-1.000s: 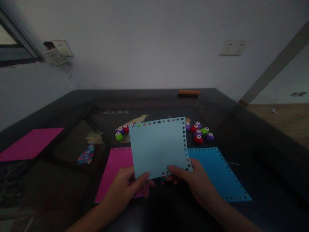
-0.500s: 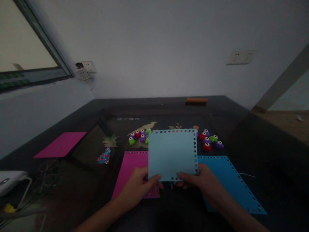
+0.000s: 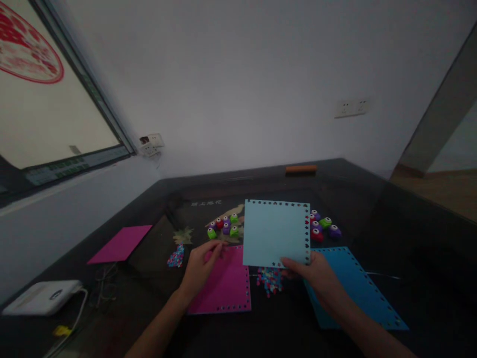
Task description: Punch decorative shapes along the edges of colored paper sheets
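Note:
My right hand [image 3: 315, 276] grips a pale blue sheet of paper [image 3: 276, 233] by its lower right corner, thumb on the front. Small punched shapes line its top and right edges and part of the bottom edge. My left hand [image 3: 201, 263] is off the sheet, above a pink sheet [image 3: 219, 288], with its fingers loosely bent and a gap beside the thumb; I see nothing in them. Under the pale sheet lies a pile of pink and blue confetti [image 3: 270, 281]. A blue sheet [image 3: 346, 283] with a punched edge lies beneath my right forearm.
Several eye-shaped craft punches [image 3: 225, 226] stand behind the pink sheet, and more punches [image 3: 323, 226] are at the right. Another confetti pile [image 3: 176, 256] and a plain pink sheet [image 3: 121, 243] lie left. A white device [image 3: 42, 297] with a cable sits at the table's left edge.
My left hand has let go of the pale blue sheet and moved left and up. The right hand still holds the sheet. More confetti shows below it, and the view has shifted.

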`<action>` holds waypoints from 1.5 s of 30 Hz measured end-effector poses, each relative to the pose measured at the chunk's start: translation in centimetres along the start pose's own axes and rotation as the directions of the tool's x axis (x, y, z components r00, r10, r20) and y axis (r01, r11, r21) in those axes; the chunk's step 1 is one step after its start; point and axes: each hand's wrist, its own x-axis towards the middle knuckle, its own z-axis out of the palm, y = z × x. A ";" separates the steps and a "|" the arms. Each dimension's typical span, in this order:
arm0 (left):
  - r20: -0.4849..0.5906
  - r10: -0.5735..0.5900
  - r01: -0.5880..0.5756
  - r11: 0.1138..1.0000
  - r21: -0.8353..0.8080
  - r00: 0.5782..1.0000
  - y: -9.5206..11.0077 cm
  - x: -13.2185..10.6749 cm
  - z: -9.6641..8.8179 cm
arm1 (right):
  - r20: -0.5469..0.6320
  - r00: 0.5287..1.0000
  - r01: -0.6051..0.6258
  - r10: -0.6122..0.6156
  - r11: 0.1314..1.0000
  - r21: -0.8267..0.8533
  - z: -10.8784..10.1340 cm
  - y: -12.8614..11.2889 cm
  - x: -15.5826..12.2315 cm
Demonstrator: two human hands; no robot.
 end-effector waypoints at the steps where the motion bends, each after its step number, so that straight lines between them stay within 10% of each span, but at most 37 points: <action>1: -0.030 -0.021 0.022 1.000 0.018 0.999 -0.3 0.3 -0.3 | 0.002 1.000 0.019 -0.019 1.000 0.003 0.0 0.1 0.1; 18: 0.001 -0.240 0.238 0.961 0.141 0.971 -6.5 12.8 -1.3 | -0.015 0.990 0.140 -0.140 0.990 0.026 -0.6 -0.1 0.6; 29: 0.289 -0.341 0.282 0.932 0.227 0.895 -6.7 13.9 -0.1 | -0.031 0.997 0.079 -0.077 0.996 0.050 -0.9 -1.0 0.3; 45: 0.264 -0.361 0.223 0.871 0.437 0.894 -7.2 15.0 0.3 | -0.066 0.997 0.038 -0.033 0.996 0.075 -0.7 -1.1 0.3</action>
